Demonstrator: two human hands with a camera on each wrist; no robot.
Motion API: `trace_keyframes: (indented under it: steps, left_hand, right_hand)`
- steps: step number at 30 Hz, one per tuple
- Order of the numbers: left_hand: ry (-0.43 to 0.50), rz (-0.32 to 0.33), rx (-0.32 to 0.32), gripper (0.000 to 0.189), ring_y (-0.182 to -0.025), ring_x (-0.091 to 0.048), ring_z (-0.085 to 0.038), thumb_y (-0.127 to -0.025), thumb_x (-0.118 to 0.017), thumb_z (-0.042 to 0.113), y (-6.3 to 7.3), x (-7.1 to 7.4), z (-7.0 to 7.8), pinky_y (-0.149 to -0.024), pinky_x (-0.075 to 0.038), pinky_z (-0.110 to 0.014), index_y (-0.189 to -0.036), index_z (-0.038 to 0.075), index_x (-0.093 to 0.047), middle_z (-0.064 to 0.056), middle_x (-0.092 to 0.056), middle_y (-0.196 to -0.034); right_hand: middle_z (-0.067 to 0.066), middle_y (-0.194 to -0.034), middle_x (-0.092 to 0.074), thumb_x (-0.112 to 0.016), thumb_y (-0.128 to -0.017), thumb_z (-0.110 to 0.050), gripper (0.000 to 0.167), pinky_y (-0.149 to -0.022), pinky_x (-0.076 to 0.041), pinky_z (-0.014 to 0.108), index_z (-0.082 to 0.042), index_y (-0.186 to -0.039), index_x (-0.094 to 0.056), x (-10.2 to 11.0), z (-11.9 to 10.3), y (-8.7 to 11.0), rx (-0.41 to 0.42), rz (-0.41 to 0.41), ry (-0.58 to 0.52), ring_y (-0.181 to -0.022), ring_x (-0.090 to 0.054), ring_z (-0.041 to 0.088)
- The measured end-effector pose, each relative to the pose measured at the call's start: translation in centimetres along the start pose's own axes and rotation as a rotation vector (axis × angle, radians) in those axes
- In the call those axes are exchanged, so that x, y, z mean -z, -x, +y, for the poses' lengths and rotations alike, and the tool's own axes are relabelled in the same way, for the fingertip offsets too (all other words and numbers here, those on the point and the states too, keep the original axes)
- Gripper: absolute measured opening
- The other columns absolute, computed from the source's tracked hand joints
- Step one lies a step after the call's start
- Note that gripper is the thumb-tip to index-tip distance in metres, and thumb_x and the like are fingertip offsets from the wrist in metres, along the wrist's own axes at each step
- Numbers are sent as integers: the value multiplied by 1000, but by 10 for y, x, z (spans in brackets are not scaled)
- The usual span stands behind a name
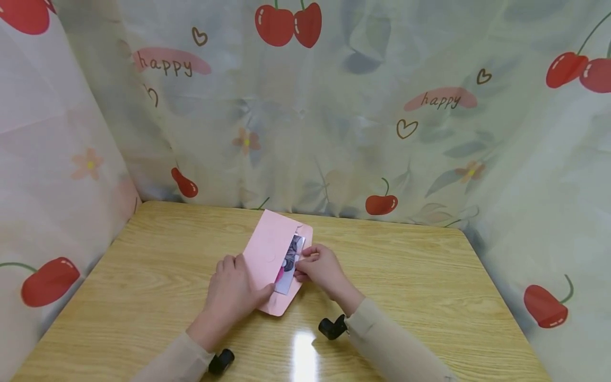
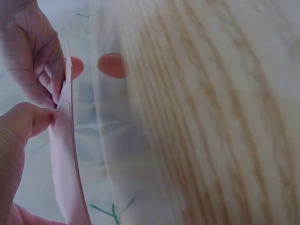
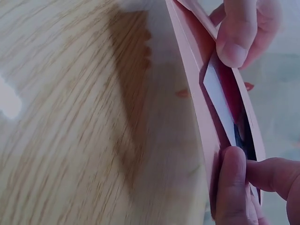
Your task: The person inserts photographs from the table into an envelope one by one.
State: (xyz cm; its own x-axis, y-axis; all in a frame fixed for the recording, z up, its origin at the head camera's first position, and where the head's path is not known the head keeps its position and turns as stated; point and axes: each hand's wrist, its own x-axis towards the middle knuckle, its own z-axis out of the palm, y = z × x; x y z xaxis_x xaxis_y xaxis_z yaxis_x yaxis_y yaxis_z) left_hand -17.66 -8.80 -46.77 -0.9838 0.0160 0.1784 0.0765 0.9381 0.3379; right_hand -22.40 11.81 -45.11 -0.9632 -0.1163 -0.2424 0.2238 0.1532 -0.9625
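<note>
A pink envelope (image 1: 269,241) is held up at a slant above the table, its flap folded open toward the right. My left hand (image 1: 231,289) grips its left side, with the thumb over the front near the lower edge. Partly inside the opening sits a glossy photo card (image 1: 285,284) with a pale border and a dark and magenta picture. My right hand (image 1: 324,269) pinches the card's exposed edge between thumb and finger, as the right wrist view shows. The envelope (image 2: 63,159) appears nearly edge-on in the left wrist view. The rest of the card is hidden inside.
Beneath the hands lies a light wood-grain table (image 1: 406,286). A curtain (image 1: 305,132) printed with cherries and the word "happy" hangs behind it and along both sides. Black wrist-camera mounts (image 1: 332,327) show beside the sleeves.
</note>
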Motion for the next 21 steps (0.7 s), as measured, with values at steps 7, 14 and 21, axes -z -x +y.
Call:
trace_keyframes:
  steps: [7, 14, 21]
  left_hand:
    - [-11, 39, -58, 99, -93, -49, -37, -66, -69, 70, 5, 0, 4, -76, -45, -48, -115, -13, -48, -23, -49, -100]
    - [-27, 71, -45, 97, -89, -49, -36, -67, -68, 70, 6, -2, 7, -72, -46, -47, -111, -13, -50, -22, -49, -96]
    - [-9, 15, -2, 99, -93, -49, -37, -67, -69, 69, 1, -1, 1, -77, -45, -47, -115, -14, -48, -24, -49, -100]
  right_hand:
    - [19, -91, -62, -66, -84, 4, 33, -65, -56, 36, 6, -111, -47, -8, 0, -4, -8, 15, -19, -69, -69, 26]
    - [19, -88, -59, -68, -83, 3, 33, -64, -56, 38, 6, -107, -45, -13, -1, -6, 9, 18, -11, -69, -70, 29]
    - [17, -86, -63, -65, -88, -4, 25, -64, -56, 35, 3, -106, -49, -10, -2, -4, 118, 18, 85, -71, -69, 25]
